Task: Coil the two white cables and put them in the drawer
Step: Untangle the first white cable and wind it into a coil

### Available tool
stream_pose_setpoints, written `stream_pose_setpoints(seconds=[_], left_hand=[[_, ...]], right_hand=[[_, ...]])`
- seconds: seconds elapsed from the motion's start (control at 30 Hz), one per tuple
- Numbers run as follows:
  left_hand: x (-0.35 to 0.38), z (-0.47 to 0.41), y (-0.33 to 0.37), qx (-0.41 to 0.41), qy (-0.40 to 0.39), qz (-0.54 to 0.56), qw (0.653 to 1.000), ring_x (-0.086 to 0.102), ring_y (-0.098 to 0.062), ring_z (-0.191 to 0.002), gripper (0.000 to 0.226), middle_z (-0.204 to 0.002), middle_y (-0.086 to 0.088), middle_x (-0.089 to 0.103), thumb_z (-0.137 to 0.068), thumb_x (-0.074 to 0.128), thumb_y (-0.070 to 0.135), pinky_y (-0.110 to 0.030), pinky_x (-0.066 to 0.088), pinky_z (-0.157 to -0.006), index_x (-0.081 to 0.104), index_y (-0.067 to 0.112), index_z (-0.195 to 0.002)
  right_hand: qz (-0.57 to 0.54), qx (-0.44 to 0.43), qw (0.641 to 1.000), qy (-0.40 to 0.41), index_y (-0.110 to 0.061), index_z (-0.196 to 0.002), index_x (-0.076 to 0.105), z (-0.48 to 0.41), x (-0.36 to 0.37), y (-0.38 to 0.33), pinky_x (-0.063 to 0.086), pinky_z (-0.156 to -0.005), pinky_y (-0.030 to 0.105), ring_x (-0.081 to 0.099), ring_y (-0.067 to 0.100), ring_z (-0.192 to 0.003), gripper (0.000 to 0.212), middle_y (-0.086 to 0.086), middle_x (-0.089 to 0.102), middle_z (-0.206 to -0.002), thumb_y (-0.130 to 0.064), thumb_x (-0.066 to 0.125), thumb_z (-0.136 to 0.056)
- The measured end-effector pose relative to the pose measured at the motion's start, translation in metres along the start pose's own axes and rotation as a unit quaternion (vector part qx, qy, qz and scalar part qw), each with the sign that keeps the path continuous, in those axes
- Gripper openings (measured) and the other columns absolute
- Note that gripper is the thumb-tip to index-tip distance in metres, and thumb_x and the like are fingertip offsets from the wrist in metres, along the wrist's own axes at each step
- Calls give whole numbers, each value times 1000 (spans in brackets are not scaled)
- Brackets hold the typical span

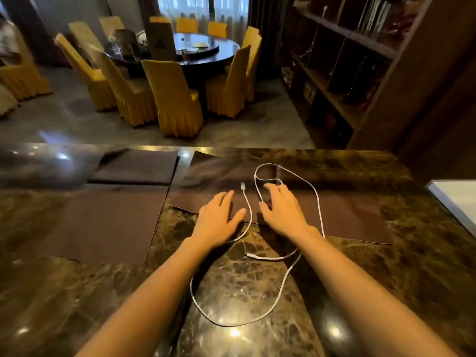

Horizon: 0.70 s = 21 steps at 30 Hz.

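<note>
Over the middle of the worktop [231, 284] both hands are held palm down with nothing gripped. The left hand [219, 217] is spread flat, fingers loosely apart, its fingertips resting on a dark mat [347, 215]. The right hand [282, 210] is arched, fingers curved wide, fingertips set down on the same mat, touching or just over a strand of white cable; which one cannot be told.

Between the two hands one white cable [248, 210] is laid, its plug end [243, 186] pointing toward the far edge of the worktop. From there it is run back under the left wrist and out in a big open loop on the bare marble toward the near edge. A second white cable [315, 194] is looped beyond the right hand toward the far edge, then carried round the right wrist, with its connector [253, 255] lying between the forearms. Both are uncoiled, and they cross near the right forearm.

Another mat [108, 222] and a folded dark cloth [136, 167] are seen toward the left edge. A pale flat object [456, 197] is cut off at the right edge.
</note>
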<state>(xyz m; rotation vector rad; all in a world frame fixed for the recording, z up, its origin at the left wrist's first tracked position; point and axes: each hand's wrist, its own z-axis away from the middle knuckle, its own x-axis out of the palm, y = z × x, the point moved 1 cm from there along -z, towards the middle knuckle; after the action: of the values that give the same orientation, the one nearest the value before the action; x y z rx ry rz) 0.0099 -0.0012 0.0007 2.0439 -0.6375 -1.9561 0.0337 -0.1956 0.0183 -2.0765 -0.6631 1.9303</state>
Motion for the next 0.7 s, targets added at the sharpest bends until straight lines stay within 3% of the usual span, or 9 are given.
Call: stream_pose_setpoints(seconds=[0.13, 0.27, 0.37, 0.57, 0.7], left_hand=[[13, 25, -3, 46, -9, -10, 999, 56, -21, -126, 51, -138, -4, 60, -93, 57, 52, -34, 41, -107, 68, 15, -127], [20, 34, -14, 57, 21, 15, 998, 58, -18, -122, 28, -128, 1, 67, -91, 65, 40, -33, 42, -106, 77, 20, -106], [27, 37, -17, 80, 29, -4, 996, 63, -16, -111, 24, -116, 2, 71, -89, 64, 40, -37, 50, -99, 78, 20, -95], [28, 42, -14, 85, 42, 10, 995, 59, -14, -92, 11, -96, 6, 67, -94, 56, 30, -36, 51, -84, 64, 22, -91], [16, 49, -8, 54, 57, 99, 992, 57, -8, -78, 11, -89, 7, 62, -100, 54, 29, -25, 46, -70, 60, 21, -95]], right_hand=[[27, -23, 999, -3, -16, -125, 61, 20, 23, 2, 42, -98, 44, 55, 30, -116, 35, 9, 62, -123, -31, 60, -94], [-30, -44, 998, -16, -14, -120, 65, 28, 37, -2, 47, -92, 38, 62, 30, -106, 32, 9, 66, -112, -25, 65, -90], [-35, -70, 996, -34, -17, -121, 68, 35, 45, -5, 45, -96, 35, 58, 26, -110, 33, 6, 63, -115, -22, 65, -88], [6, -146, 988, -52, -24, -111, 73, 44, 55, -14, 39, -101, 48, 45, 30, -128, 24, 10, 53, -135, -29, 64, -89], [-24, -179, 983, 14, -25, -103, 75, 44, 49, -18, 36, -96, 42, 58, 24, -115, 19, 1, 65, -117, -31, 61, -91]])
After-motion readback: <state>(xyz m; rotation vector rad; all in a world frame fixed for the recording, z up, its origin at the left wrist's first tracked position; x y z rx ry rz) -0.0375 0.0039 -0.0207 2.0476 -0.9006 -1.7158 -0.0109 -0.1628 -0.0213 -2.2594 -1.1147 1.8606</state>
